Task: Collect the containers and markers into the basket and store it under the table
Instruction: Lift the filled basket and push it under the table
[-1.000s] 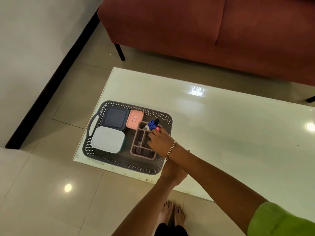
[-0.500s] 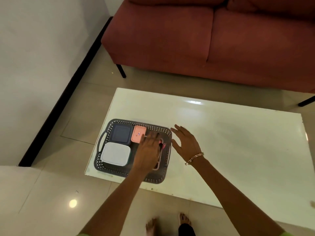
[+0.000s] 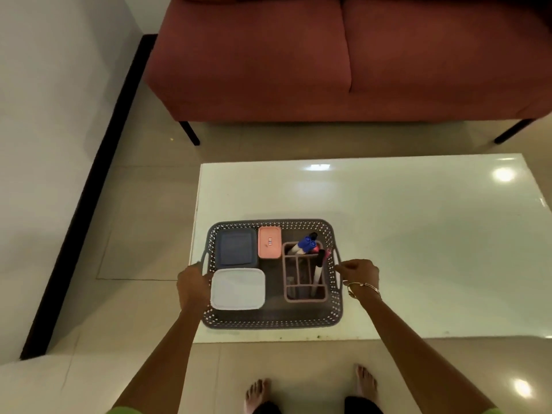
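Observation:
A grey perforated basket (image 3: 270, 322) sits at the near left corner of the white table (image 3: 418, 249). Inside lie a dark blue lidded container (image 3: 236, 248), a small pink container (image 3: 269, 242), a white lidded container (image 3: 238, 288) and a pink divided holder (image 3: 303, 289) with blue-capped markers (image 3: 307, 244) and a black-capped marker (image 3: 319, 265). My left hand (image 3: 192, 283) is closed on the basket's left handle. My right hand (image 3: 358, 271) is closed at the right handle (image 3: 337, 258).
A red sofa (image 3: 328, 61) on black legs stands beyond the table. Tiled floor (image 3: 143, 219) lies to the left, with a white wall and black skirting (image 3: 89, 204). My bare feet (image 3: 310, 389) stand on the floor just before the table's near edge.
Both hands left the marker holder and moved apart to the basket's two side handles. The head camera pulled back and now looks squarely over the table.

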Tool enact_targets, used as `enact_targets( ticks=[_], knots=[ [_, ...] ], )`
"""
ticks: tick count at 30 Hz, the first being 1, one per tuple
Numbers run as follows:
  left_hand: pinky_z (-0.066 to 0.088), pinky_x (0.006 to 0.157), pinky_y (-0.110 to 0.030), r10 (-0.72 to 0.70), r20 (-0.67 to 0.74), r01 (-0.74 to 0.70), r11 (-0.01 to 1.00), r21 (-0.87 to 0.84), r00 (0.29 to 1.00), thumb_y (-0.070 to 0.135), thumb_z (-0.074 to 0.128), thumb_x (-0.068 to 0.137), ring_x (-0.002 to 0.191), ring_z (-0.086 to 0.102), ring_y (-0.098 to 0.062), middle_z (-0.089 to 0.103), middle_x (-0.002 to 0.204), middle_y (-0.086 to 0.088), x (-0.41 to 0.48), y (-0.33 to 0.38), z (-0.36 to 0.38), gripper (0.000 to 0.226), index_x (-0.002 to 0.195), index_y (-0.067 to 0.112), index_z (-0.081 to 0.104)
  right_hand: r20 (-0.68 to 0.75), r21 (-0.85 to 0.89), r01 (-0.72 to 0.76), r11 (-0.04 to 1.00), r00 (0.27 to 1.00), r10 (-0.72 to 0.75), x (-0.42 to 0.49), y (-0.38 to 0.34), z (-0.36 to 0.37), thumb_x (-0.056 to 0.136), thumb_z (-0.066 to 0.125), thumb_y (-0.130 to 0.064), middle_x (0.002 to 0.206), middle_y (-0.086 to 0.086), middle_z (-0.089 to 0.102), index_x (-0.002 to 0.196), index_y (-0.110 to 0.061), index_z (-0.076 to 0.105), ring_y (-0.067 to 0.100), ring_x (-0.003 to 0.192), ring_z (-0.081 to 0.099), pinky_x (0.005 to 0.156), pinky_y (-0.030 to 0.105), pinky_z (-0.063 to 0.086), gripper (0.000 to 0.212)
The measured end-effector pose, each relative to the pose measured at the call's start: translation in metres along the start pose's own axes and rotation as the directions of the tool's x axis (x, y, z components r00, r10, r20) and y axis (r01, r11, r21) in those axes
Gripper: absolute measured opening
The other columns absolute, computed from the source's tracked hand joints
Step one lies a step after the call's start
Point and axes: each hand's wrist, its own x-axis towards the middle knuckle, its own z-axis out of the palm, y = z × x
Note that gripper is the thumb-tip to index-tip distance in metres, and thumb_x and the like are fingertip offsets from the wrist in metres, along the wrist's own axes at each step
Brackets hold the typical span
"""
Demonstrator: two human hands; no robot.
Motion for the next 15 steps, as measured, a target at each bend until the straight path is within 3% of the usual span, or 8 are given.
enact_targets(
  ticks=[4, 7, 11, 15],
  knots=[
    [0.047, 0.075, -0.043, 0.058, 0.036, -0.055, 0.996, -0.075, 0.998, 0.001, 0.067, 0.08, 0.088, 0.063, -0.045, 0.068, 0.091, -0.031, 0.021, -0.01, 0.0, 0.019, 0.094, -0.012, 0.066, -0.13, 0.016, -0.039, 0.999, 0.991, 0.041, -0.007, -0.001, 0.014, 0.071, 0.076, -0.015, 0.091, 0.019, 0.073, 0.093, -0.003, 0.073, 0.032, 0.087, 0.067, 0.085, 0.039, 0.054, 0.025],
    [0.048, 0.079, -0.041, 0.028, 0.091, -0.018, 0.994, -0.111, 0.995, 0.004, 0.071, 0.076, 0.092, 0.064, -0.042, 0.069, 0.096, -0.029, 0.034, -0.016, 0.002, 0.026, 0.098, -0.009, 0.067, -0.15, -0.035, -0.056, 0.998, 0.987, 0.05, -0.008, 0.0, 0.021, 0.071, 0.074, -0.011, 0.085, 0.021, 0.073, 0.09, -0.002, 0.073, 0.034, 0.083, 0.067, 0.081, 0.04, 0.055, 0.021],
    [0.048, 0.068, -0.035, 0.025, 0.14, -0.01, 0.994, -0.107, 0.99, -0.003, 0.068, 0.072, 0.08, 0.067, -0.039, 0.07, 0.08, -0.027, 0.044, -0.021, 0.004, 0.011, 0.082, -0.007, 0.072, -0.194, -0.091, -0.048, 0.995, 0.98, 0.03, -0.012, 0.0, 0.025, 0.073, 0.066, -0.003, 0.076, 0.022, 0.072, 0.083, -0.003, 0.075, 0.035, 0.077, 0.067, 0.075, 0.038, 0.055, 0.013],
    [0.05, 0.065, -0.034, 0.067, 0.166, -0.048, 0.992, -0.119, 0.984, -0.002, 0.069, 0.073, 0.075, 0.068, -0.036, 0.071, 0.076, -0.025, 0.031, -0.029, -0.004, 0.009, 0.08, -0.005, 0.073, -0.211, -0.074, -0.052, 0.996, 0.977, 0.035, -0.027, 0.015, 0.021, 0.074, 0.065, -0.001, 0.074, 0.021, 0.072, 0.082, -0.003, 0.075, 0.034, 0.074, 0.068, 0.075, 0.039, 0.057, 0.013]
  ],
)
